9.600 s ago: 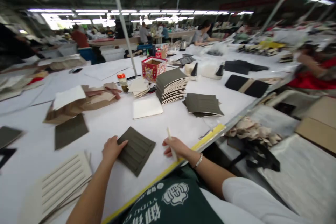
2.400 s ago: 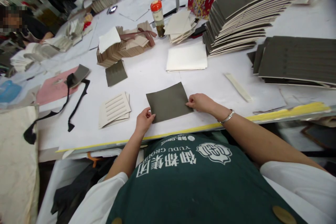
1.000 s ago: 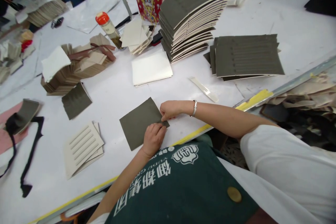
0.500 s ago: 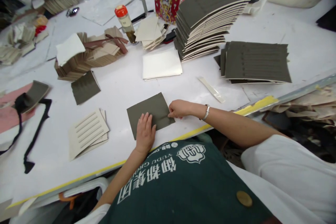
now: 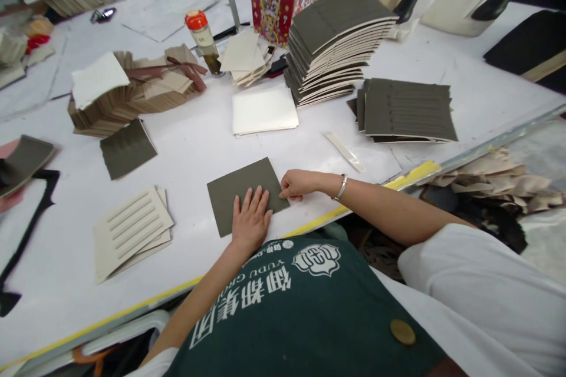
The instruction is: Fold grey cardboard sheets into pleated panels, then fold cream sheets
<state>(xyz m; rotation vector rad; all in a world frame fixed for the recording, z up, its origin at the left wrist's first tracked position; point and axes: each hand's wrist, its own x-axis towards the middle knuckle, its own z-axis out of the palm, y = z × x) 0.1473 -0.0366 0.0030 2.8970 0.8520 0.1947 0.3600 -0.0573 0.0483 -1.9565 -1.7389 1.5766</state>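
Observation:
A dark olive-grey rectangular panel (image 5: pixel 234 188) lies flat on the white table near its front edge. My left hand (image 5: pixel 252 218) rests palm down on the panel's lower part, its fingers stretched and slightly spread. At the panel's right edge, my right hand (image 5: pixel 297 184) is closed in a pinch, thumb and finger on the border. The fingertips partly hide what is between them. To the left lie pale ribbed panels (image 5: pixel 137 224), overlapping one another. A flat whitish strip tool (image 5: pixel 345 152) lies beyond my right hand.
Behind are a white sheet stack (image 5: pixel 265 112), a tall dark panel stack (image 5: pixel 340 29), dark ribbed panels (image 5: pixel 409 109), a brown bundle (image 5: pixel 132 88), a red-lidded jar (image 5: pixel 203 41) and a red box (image 5: pixel 276 0). Yellow tape (image 5: pixel 318 221) lines the table edge (image 5: pixel 177 291).
My left hand has slid slightly right across the panel, its fingers more spread. The right hand keeps its pinch at the edge. The camera view has shifted a little.

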